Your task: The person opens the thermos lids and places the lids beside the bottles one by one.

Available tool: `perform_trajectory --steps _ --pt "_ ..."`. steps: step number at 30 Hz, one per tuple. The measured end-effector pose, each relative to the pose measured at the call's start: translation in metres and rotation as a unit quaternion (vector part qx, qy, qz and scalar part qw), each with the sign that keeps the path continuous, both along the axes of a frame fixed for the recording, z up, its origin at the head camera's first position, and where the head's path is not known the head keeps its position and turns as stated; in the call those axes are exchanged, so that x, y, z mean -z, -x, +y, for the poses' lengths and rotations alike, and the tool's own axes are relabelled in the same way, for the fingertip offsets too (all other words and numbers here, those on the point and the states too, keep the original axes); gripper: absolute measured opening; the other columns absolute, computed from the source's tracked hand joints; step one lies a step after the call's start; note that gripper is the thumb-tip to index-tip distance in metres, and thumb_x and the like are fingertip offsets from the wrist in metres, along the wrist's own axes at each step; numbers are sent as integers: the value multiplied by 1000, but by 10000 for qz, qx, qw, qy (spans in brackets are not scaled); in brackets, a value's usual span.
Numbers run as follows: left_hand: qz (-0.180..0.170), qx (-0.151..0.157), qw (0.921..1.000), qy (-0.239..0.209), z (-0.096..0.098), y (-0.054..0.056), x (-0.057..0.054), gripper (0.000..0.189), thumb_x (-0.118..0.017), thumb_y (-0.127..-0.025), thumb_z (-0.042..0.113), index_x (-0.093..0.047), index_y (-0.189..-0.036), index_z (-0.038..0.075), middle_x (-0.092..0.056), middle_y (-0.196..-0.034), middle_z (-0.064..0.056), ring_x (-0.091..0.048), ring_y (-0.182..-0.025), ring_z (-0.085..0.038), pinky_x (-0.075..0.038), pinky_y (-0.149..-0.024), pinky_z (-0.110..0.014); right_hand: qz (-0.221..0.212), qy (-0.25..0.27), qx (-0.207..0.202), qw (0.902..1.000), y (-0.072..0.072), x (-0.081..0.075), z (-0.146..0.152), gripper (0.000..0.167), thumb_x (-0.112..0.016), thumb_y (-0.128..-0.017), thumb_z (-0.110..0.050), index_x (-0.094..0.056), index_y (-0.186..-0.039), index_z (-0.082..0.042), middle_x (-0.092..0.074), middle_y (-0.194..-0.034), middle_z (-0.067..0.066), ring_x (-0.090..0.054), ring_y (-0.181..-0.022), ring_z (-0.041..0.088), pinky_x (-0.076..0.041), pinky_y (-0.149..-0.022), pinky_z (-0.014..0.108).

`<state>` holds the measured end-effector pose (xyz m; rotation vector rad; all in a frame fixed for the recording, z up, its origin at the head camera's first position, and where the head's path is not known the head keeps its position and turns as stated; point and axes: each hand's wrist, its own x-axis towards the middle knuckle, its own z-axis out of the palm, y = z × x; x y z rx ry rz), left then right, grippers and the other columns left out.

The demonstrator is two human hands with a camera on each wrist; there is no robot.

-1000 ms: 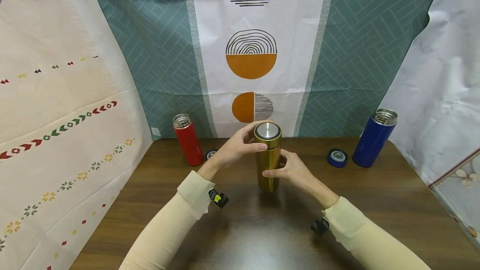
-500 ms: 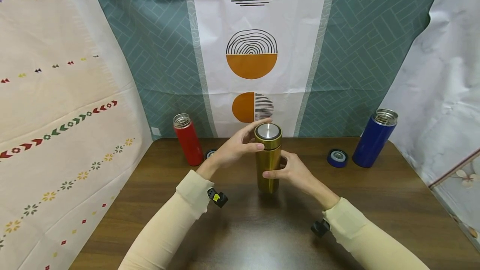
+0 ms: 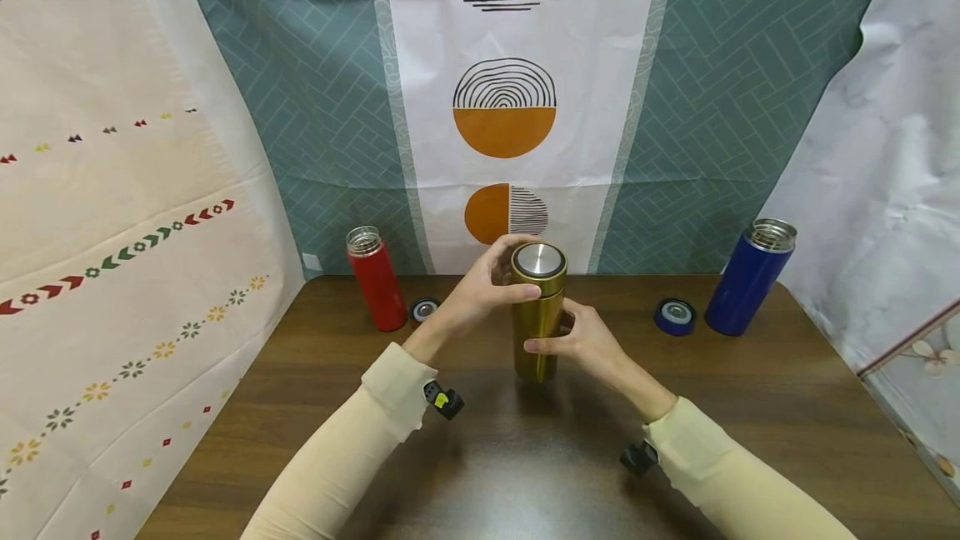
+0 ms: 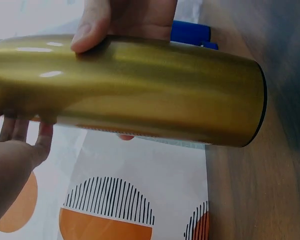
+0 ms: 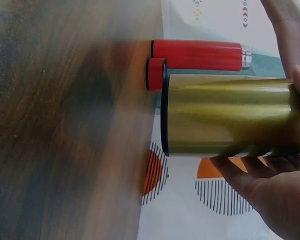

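Note:
A gold thermos flask (image 3: 536, 332) stands roughly upright in front of me at the middle of the table, its gold lid (image 3: 540, 269) with a silver disc on top. My left hand (image 3: 483, 286) grips the lid from the left, thumb on the near side and fingers round the back. Lower down, my right hand (image 3: 588, 344) holds the body from the right, its thumb (image 4: 90, 30) pressed on the gold side in the left wrist view. In the right wrist view the right fingers (image 5: 255, 175) curl beneath the flask. Whether its base touches the table, I cannot tell.
A red flask (image 3: 377, 286) without a lid stands back left, its red lid (image 3: 424, 309) beside it. Back right is an uncapped blue flask (image 3: 750, 282) with a blue lid (image 3: 675, 317) lying to its left. Patterned cloths (image 3: 720, 107) hang behind the wooden table (image 3: 300, 407).
My left hand and forearm have shifted slightly to the right, the thumb farther across the lid, and the flask's top leans a little right. My right hand keeps its hold almost unmoved.

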<state>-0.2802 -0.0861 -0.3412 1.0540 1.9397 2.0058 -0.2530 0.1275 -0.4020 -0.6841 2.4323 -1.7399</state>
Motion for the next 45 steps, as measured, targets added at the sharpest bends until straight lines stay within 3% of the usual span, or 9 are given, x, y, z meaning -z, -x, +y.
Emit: perform_trajectory --steps 5,10,19,24,29,34,39,41,45 --pt "27 215 9993 312 -4 2 -2 95 -80 -87 54 -35 -161 16 -47 -152 -6 -50 -135 -27 -41 -115 -48 -15 -5 32 10000 -1 -1 0 60 -88 -83 -32 -65 -134 -9 -72 -125 8 -69 -110 25 -55 -96 44" --pt "44 309 9971 687 -8 4 -2 107 -76 -83 68 -33 -163 13 -47 -157 -7 -48 -139 -27 -38 -117 -52 -63 -18 -5 10000 -1 0 2 61 -88 -83 -32 -64 -133 -9 -71 -125 9 -69 -110 26 -54 -97 43" --pt "136 -206 9992 321 0 1 5 99 -84 -80 62 -40 -154 12 -52 -144 -10 -56 -125 -27 -46 -110 -45 -98 53 144 9998 -5 3 -2 61 -88 -83 -32 -64 -133 -8 -72 -124 9 -69 -109 25 -55 -93 40" --pt "199 81 9990 381 -3 -1 2 93 -80 -88 52 -34 -161 18 -50 -150 -9 -54 -132 -27 -42 -114 -47 -136 -1 236 9996 -6 4 -2 62 -88 -83 -34 -64 -134 -9 -71 -125 9 -69 -110 25 -55 -94 43" --pt "294 381 9971 597 -7 1 0 84 -72 -94 51 -36 -162 17 -50 -154 -7 -49 -138 -26 -39 -117 -49 -148 -81 253 9995 -7 5 0 63 -88 -83 -34 -63 -135 -9 -70 -127 9 -67 -113 27 -54 -98 47" --pt "236 150 9984 492 -4 1 4 81 -75 -92 53 -44 -157 17 -53 -149 -6 -53 -133 -26 -43 -113 -48 -115 -85 181 9997 -7 7 2 63 -87 -83 -33 -63 -136 -8 -70 -127 10 -68 -112 26 -54 -97 46" --pt "200 -76 9996 191 1 -1 7 87 -82 -88 50 -41 -156 12 -51 -147 -9 -55 -128 -28 -45 -110 -45 -69 -68 230 9997 -7 7 1 62 -88 -83 -34 -64 -134 -9 -71 -126 9 -68 -112 26 -54 -96 44" --pt "223 -44 9994 252 1 -1 6 90 -81 -88 51 -38 -158 14 -48 -151 -8 -54 -130 -27 -45 -111 -44 -86 -80 234 9997 -7 7 1 62 -88 -83 -34 -63 -135 -9 -71 -126 9 -68 -112 25 -55 -95 43" --pt "182 300 9981 504 -2 0 1 92 -76 -90 55 -33 -163 20 -47 -155 -5 -51 -135 -26 -42 -115 -46 -109 -76 188 9997 -6 5 2 62 -88 -83 -33 -63 -135 -9 -71 -126 9 -68 -111 26 -55 -96 43"
